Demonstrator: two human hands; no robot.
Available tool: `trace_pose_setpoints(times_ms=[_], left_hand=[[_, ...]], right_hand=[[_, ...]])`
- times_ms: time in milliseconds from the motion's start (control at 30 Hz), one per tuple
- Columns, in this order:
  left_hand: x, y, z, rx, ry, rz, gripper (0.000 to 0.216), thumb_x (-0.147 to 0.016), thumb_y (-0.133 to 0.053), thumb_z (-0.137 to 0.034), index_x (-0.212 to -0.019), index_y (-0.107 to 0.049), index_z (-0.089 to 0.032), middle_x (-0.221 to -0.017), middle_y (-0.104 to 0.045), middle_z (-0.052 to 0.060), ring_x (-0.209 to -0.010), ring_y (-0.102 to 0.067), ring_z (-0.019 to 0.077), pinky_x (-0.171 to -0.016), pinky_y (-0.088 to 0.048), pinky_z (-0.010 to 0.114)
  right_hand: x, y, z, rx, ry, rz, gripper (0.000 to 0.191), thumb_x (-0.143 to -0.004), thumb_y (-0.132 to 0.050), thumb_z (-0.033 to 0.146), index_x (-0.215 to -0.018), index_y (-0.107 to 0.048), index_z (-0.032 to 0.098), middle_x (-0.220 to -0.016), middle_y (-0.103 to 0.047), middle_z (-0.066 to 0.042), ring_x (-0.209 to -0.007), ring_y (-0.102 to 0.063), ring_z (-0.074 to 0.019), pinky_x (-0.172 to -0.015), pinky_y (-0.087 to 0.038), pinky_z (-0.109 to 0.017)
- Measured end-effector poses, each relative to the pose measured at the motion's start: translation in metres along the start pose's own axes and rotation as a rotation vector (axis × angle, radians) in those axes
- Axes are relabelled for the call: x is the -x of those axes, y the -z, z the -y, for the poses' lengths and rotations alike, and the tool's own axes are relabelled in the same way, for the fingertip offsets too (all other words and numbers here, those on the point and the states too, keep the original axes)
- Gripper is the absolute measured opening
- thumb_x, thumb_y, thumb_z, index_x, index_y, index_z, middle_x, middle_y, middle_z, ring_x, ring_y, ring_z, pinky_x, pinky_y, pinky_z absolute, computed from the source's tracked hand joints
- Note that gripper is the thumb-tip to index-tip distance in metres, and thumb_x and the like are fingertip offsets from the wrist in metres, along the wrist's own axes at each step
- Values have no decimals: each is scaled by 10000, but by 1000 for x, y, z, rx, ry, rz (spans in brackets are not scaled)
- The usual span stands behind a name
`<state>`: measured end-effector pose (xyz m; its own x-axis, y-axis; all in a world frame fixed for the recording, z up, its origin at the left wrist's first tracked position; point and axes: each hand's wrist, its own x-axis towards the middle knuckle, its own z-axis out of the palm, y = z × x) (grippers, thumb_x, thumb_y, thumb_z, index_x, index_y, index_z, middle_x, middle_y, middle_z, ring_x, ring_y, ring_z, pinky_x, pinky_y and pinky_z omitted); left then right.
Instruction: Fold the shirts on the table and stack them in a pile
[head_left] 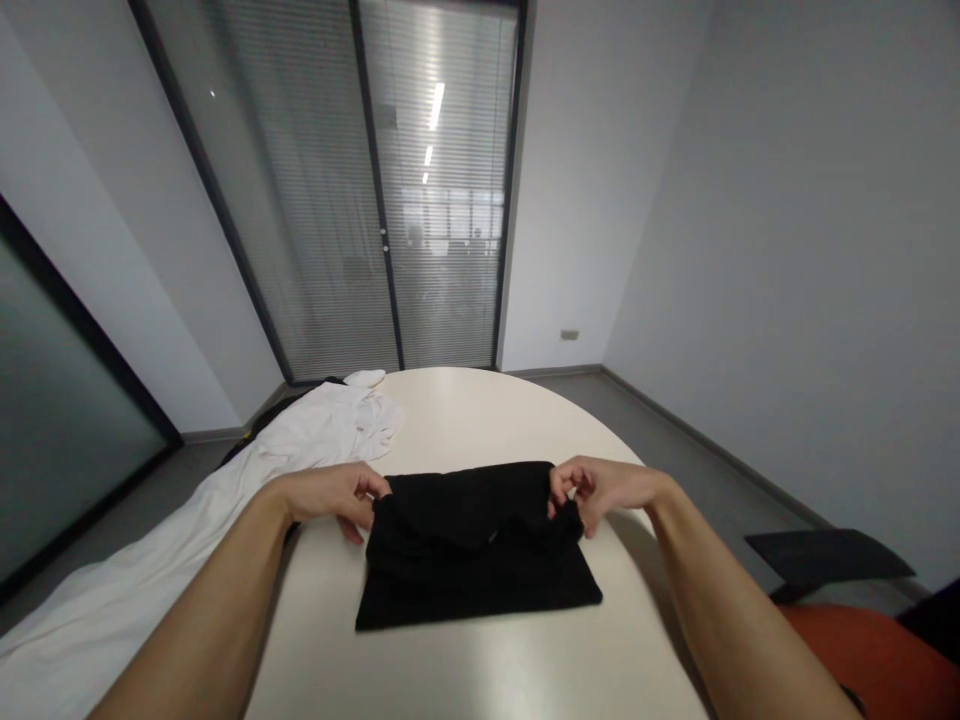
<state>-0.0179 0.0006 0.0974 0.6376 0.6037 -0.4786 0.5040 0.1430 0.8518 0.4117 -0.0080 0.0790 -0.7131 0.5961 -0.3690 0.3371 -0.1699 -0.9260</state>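
Note:
A folded black garment point(480, 575) lies on the pale table in front of me; its exact kind does not show. Its upper layer is partly lifted and sags between my hands. At the left edge, my left hand point(341, 497) pinches a fold of the cloth between thumb and fingers. My right hand point(592, 490) grips the opposite edge, where the fabric bunches up under the fingers. The lower part of the garment rests flat toward me.
White cloth point(187, 535) spreads over the left side of the rounded table point(487, 410), with dark fabric beneath it. An orange-seated chair point(870, 650) with a black armrest stands at the right. Glass panels with blinds point(442, 230) rise behind the table.

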Motion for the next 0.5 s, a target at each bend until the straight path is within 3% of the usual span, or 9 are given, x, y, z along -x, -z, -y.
trace_pose_setpoints(times_ms=[167, 333, 400, 500], left_hand=[[-6, -7, -6, -63, 52, 44, 267, -572, -852, -311, -808, -777, -210, -793, -746, 27, -713, -686, 197, -694, -562, 275], [2, 1, -6, -18, 7, -27, 400, -581, -857, -410, -922, -782, -216, -837, -752, 55, -740, -681, 207, -623, -554, 264], [5, 5, -4, 33, 19, -102, 443, -640, -815, -504, -961, -769, -203, -927, -755, 94, -785, -693, 223, -580, -539, 252], [3, 10, 1, 121, 46, -265, 462, -686, -766, -575, -907, -724, -171, -818, -730, 94, -742, -704, 223, -512, -476, 213]], right_hand=[[-5, -7, 4, 72, -38, 55, 392, -569, -896, 279, -855, -660, 152, -1048, -735, -70, -702, -684, -115, -621, -567, -196], [3, -3, 7, 126, -108, 30, 403, -659, -839, 418, -945, -735, 154, -1067, -745, -105, -665, -702, -130, -504, -525, -168], [3, 0, 5, 133, -84, -15, 395, -717, -780, 496, -876, -731, 138, -969, -757, -103, -608, -691, -122, -448, -466, -152], [1, 6, -1, 97, 29, -200, 414, -804, -676, 544, -740, -643, 137, -664, -687, -36, -448, -582, -76, -368, -311, -147]])
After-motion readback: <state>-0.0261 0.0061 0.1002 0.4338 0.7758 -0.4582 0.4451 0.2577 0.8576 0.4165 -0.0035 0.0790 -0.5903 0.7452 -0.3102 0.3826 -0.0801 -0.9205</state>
